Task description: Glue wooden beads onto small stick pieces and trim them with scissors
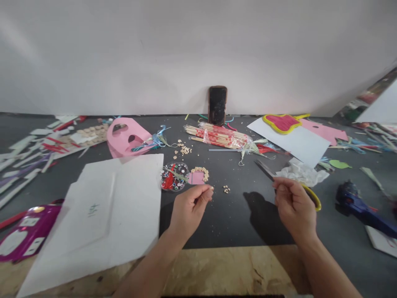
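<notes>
Pale wood is the stuff in play: the left hand (pixel 190 207) is narrowed to a pinch, thumb and forefinger tips closed on what looks like one small pale wooden bead (pixel 211 188). It hangs just above the dark grey tabletop (pixel 235 223), near a little heap of loose beads (pixel 226 189) and just below a small pink square card edged with beads (pixel 197 177). Such a bead is probably feather-light, hard and prone to roll, so it is best nipped by its sides with the fingertips, not squeezed until it shoots out. The right hand (pixel 293 207) is also drawn narrow, thumb on forefinger; whether anything sits between them I cannot tell. Yellow-handled scissors (pixel 316 200) lie just behind it, beside crumpled white tissue (pixel 302 173). A large white paper sheet (pixel 118 215) bears a green scribble too blurred to read; the black phone (pixel 217 104) leaning on the wall shows no brand.
</notes>
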### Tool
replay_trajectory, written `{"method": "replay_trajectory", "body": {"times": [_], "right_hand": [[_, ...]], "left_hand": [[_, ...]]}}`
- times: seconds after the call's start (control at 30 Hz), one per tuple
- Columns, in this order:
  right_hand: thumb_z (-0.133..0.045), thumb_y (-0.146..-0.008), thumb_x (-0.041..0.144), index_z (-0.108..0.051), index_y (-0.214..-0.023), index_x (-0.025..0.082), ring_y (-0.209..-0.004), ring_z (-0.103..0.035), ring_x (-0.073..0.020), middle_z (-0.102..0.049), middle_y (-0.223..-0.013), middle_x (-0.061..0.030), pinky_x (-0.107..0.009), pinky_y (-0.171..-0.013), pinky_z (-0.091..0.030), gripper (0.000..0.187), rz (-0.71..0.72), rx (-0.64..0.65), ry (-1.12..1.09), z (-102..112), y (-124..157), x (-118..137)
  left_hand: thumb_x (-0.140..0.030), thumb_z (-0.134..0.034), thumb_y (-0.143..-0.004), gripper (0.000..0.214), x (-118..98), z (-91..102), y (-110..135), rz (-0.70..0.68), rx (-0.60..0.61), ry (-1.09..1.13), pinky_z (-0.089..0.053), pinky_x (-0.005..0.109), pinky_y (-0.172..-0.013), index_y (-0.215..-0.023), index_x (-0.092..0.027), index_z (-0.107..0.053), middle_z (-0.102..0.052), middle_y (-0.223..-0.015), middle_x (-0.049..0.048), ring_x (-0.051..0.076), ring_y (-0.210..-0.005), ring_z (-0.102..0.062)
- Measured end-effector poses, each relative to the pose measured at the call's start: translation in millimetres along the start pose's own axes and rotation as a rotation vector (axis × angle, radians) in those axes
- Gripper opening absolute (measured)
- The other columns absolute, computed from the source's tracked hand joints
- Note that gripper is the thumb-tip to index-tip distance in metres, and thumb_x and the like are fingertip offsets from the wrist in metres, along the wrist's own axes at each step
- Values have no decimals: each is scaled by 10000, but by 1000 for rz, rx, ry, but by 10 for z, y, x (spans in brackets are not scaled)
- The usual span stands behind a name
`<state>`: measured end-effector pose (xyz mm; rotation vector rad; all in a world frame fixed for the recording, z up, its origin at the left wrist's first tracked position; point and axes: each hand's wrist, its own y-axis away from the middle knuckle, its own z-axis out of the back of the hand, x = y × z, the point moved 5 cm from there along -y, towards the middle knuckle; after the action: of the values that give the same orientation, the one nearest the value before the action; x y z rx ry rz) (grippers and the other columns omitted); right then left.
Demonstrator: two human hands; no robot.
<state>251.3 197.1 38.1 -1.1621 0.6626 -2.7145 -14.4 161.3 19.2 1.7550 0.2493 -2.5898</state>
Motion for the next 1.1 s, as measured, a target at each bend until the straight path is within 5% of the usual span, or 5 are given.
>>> {"method": "replay_trajectory", "body": {"times": [0.13, 0.23, 0.5, 0.77, 1.1], "right_hand": [[-567, -822, 365, -505, -1184, 226, -1210, -446, -308, -464, -1273, -139, -466, -937, -429, 392, 177, -24, 238, 224, -32, 145], [-527, -845, 406, -558, -1143, 238, -1314, -296, -380, -435, -1341, -141, -577, -1015, -301, 344, 246, 31, 503, 367, 56, 80], [-435, -864, 452, -630, -1027, 186, -993, -585, -327, -629, -1066, -146, -498, -831, -450, 368, 196, 245, 623, 502, 242, -520], [-418, -851, 437, -596, -1122, 139, -945, -615, -319, -676, -1018, -152, -461, -799, -454, 440, 203, 341, 704, 352, -36, -486], [-492, -807, 521, -613, -1070, 220, -751, -653, -258, -690, -945, -97, -337, -556, -465, 418, 99, 206, 739, 416, -80, -409]], "left_hand": [[-376, -487, -885, 284, 48, -7, -16, 32, -17, 48, -455, 176, -479, -968, -180, -675, -675, -712, 15, 76, -463, -507], [-374, -470, -893, 294, 39, 0, -11, 25, -29, 40, -461, 183, -481, -982, -173, -665, -685, -733, 29, 80, -462, -518], [-355, -478, -888, 269, -70, 13, 29, -55, -41, -2, -473, 187, -495, -963, -181, -669, -702, -732, 37, 106, -520, -595], [-326, -498, -878, 238, -70, 19, 22, -93, -64, -24, -456, 187, -482, -948, -176, -668, -709, -713, 39, 129, -569, -641], [-317, -490, -884, 230, -92, 15, 19, -131, -62, -18, -458, 199, -507, -937, -190, -674, -701, -696, 27, 129, -575, -638]]}}
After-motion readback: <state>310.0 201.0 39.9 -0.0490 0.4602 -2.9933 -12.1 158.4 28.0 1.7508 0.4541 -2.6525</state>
